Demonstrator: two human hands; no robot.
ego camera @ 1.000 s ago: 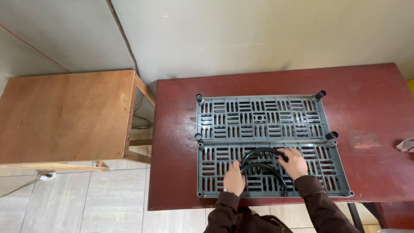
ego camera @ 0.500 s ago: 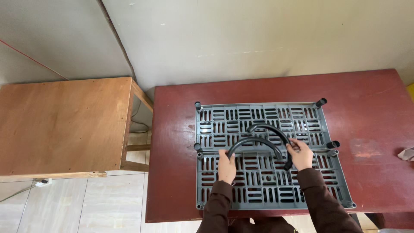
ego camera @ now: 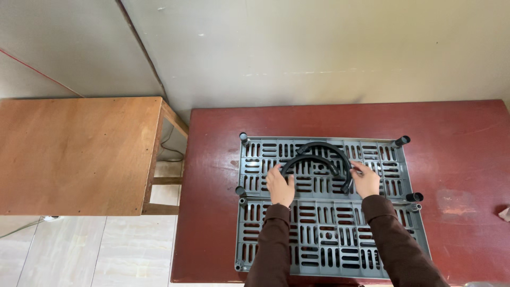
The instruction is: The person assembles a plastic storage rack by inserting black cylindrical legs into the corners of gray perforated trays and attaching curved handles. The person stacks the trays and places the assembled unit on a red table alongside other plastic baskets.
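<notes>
So compared to a second ago, your hands have slid away from you: they were over the near grey slotted panel point(ego camera: 329, 239) then, and now they're up on the far grey slotted panel point(ego camera: 324, 165), taking the two black curved pieces with them. The view has also tipped a bit, so the red table point(ego camera: 212, 159) sits lower in the shot.

The two arcs sit on the far panel, one nested just in front of the other. The outer black arc point(ego camera: 325, 145) bows toward the wall and ends by your right hand point(ego camera: 366, 180). The inner black arc point(ego camera: 311, 159) runs from your left hand point(ego camera: 280, 185) across toward the middle.

Your left hand has its fingers curled on the left end of the inner arc, thumb side resting on the panel. Your right hand is pinched around the right end of the outer arc, fingers together on it. Both look like light grips, not fists.

Off to the left, the wooden table point(ego camera: 74, 154) stands beside the red one with a gap between them.
</notes>
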